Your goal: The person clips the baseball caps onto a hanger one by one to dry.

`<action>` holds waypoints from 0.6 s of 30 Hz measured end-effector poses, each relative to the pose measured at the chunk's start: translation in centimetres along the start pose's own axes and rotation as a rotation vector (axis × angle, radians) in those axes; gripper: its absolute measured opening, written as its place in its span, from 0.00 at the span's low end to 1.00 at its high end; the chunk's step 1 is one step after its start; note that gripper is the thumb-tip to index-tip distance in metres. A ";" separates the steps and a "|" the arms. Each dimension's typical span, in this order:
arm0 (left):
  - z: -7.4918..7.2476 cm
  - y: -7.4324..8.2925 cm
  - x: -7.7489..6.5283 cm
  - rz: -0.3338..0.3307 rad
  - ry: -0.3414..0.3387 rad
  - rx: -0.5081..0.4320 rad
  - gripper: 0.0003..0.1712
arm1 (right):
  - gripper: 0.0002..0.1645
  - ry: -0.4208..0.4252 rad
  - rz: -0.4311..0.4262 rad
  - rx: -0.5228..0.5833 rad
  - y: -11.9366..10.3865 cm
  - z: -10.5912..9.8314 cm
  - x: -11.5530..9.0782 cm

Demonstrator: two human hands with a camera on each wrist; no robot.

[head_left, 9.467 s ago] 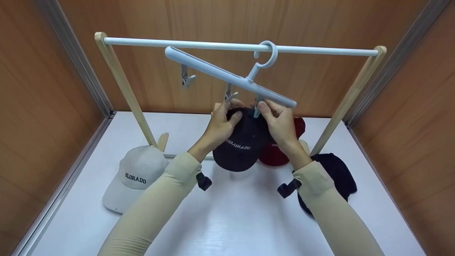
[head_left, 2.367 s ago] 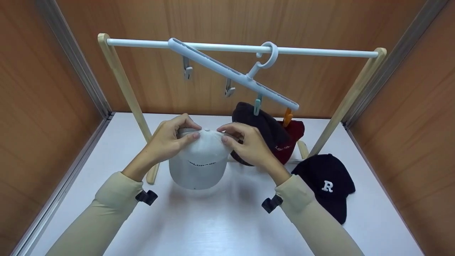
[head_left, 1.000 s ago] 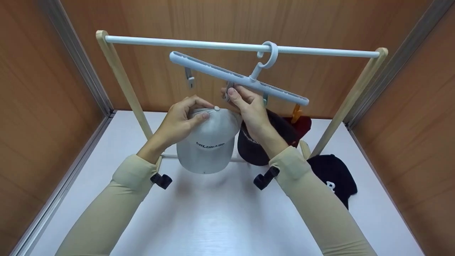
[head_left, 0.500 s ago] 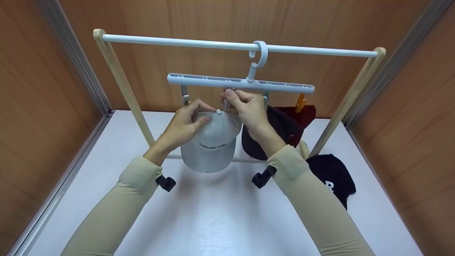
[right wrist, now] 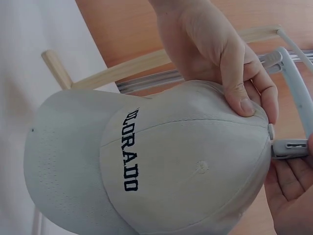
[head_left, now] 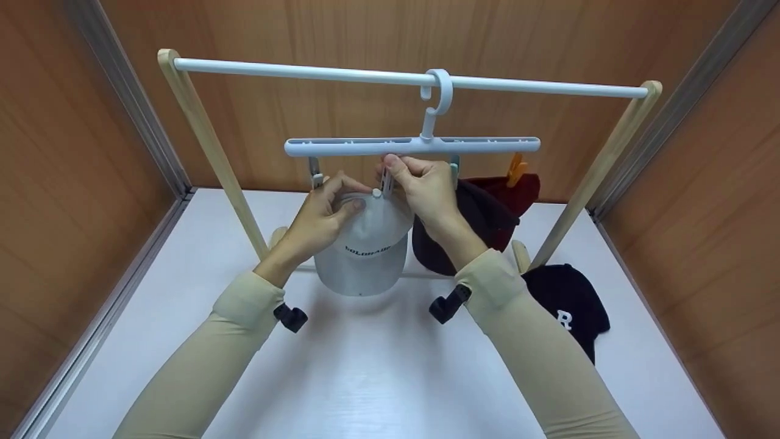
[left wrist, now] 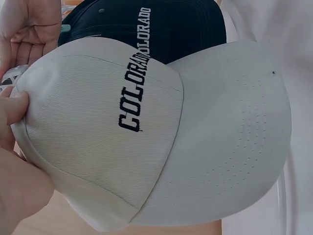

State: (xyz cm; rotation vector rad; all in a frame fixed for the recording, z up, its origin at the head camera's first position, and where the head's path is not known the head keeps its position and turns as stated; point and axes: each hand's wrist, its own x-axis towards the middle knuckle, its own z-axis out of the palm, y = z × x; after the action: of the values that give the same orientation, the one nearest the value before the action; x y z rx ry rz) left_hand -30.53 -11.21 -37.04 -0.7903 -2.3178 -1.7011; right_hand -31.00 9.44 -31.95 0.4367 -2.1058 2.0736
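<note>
My left hand [head_left: 329, 210] pinches the crown of a white cap [head_left: 364, 277] with dark COLORADO lettering, thumb in front and fingers behind. The cap hangs brim down under a pale blue hanger [head_left: 353, 147]. With my right hand [head_left: 429, 192] I pinch a grey clip [right wrist: 288, 148] on the hanger, and its tip meets the crown beside the top button. To the right, a dark cap [head_left: 434, 247] hangs from a green clip [head_left: 454, 172] and a red cap [head_left: 509, 190] from an orange clip [head_left: 516, 171]. Another grey clip [head_left: 316, 177] hangs near my left fingers.
A white rod [head_left: 274, 71] between wooden legs [head_left: 210, 146] carries the hanger. On the white tabletop [head_left: 365, 372] a black cap [head_left: 567, 296] with a white R lies at right, partly behind my right sleeve. Wooden walls enclose the back and sides.
The white cap has come up from the table at left to the hanger. My right hand has gone from the cap to the grey clip, and the tilted hanger has swung level.
</note>
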 end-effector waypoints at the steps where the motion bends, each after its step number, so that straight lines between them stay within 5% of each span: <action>1: 0.1 0.0 0.0 0.004 0.002 -0.005 0.12 | 0.16 0.002 0.001 -0.009 0.0 0.0 0.0; 18: 2.0 0.1 0.5 0.016 0.111 -0.113 0.13 | 0.16 0.051 0.035 -0.026 0.2 -0.2 0.0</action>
State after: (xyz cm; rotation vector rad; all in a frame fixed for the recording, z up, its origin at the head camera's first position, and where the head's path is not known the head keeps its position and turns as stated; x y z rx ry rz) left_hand -30.53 -9.19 -37.47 -0.7112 -2.1538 -1.8340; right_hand -31.09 9.66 -32.09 0.3421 -2.1234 2.0516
